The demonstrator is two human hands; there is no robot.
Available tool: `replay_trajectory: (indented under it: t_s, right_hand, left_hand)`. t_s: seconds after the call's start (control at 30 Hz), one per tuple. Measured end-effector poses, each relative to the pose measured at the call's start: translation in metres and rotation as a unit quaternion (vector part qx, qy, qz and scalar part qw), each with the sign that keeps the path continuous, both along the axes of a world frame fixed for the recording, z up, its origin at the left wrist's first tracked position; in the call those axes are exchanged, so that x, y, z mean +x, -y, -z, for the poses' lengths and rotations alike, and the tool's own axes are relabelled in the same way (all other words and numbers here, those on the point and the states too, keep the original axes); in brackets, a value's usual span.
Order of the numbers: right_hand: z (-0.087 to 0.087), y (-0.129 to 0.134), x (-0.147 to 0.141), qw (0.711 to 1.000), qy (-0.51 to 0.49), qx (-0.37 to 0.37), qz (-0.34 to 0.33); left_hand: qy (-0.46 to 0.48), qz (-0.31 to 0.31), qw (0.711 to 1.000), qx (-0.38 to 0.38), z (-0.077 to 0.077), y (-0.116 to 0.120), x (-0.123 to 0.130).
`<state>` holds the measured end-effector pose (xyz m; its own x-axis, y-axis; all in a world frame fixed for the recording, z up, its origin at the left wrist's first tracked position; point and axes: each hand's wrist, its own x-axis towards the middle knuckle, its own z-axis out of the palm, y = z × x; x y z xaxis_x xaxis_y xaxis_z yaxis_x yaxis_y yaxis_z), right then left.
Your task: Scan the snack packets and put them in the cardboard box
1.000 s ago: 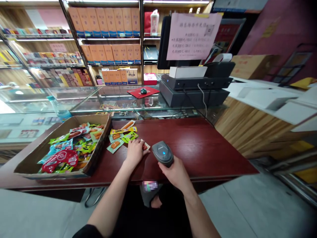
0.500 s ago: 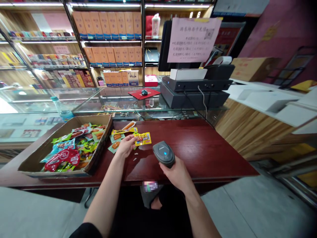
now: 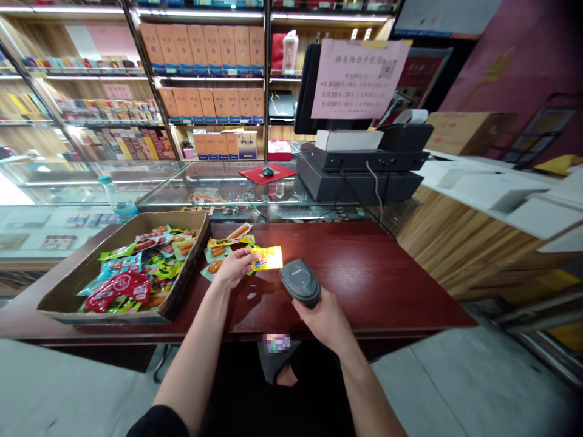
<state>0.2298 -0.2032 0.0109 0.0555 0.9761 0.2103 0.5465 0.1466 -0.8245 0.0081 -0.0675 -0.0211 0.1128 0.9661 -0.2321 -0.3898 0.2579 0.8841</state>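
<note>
My left hand (image 3: 237, 267) pinches the left end of a yellow snack packet (image 3: 268, 258), held just above the dark red table. Bright light falls on the packet's right part. My right hand (image 3: 324, 315) is wrapped around the handle of a grey barcode scanner (image 3: 300, 282), whose head points toward the packet without touching it. Behind my left hand lie several loose packets: a sausage packet (image 3: 240, 231), a long yellow packet (image 3: 231, 241) and green-edged packets (image 3: 214, 266). Left of them sits an open cardboard box (image 3: 191, 270) filled with colourful snack packets (image 3: 150, 261).
The dark red table (image 3: 364, 279) has a glass display counter (image 3: 204, 188) behind it. On that counter stand a monitor (image 3: 310, 91), a black cash drawer (image 3: 359, 182), a mouse (image 3: 268, 172) and a plastic bottle (image 3: 118, 200). Shelves with orange boxes (image 3: 212, 51) rise at the back.
Bright light has appeared on the yellow packet, and the blue light on top of the scanner has gone out. Both hands keep nearly the same position and hold.
</note>
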Motion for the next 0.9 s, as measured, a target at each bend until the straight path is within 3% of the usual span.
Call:
replay_trajectory:
  t_s: [0.2,0.33,0.47,0.57,0.7,0.8,0.9]
  right_hand:
    - [0.000,-0.001,-0.001,1.000,0.002,0.000,0.011]
    - [0.004,-0.003,-0.002,1.000,-0.002,-0.004,0.004]
    - [0.012,-0.008,-0.007,1.000,-0.014,-0.007,-0.026]
    - [0.014,-0.013,-0.012,0.999,-0.013,-0.008,-0.038]
    - [0.010,-0.016,-0.019,0.999,0.006,-0.016,-0.038]
    - [0.005,-0.016,-0.023,0.999,0.019,-0.020,-0.039]
    - [0.002,-0.015,-0.025,0.998,0.028,-0.026,-0.040]
  left_hand:
    - [0.001,-0.001,1.000,-0.003,-0.011,0.004,0.003]
    - [-0.002,-0.022,1.000,0.015,-0.029,0.007,-0.014]
    - [-0.034,-0.080,0.994,0.059,-0.066,0.002,-0.062]
    - [-0.064,-0.176,0.977,0.100,-0.101,-0.005,-0.116]
    - [-0.058,-0.309,0.933,0.173,-0.141,-0.007,-0.181]
    - [-0.067,-0.342,0.916,0.197,-0.152,-0.002,-0.202]
    - [-0.087,-0.325,0.922,0.191,-0.145,-0.001,-0.196]
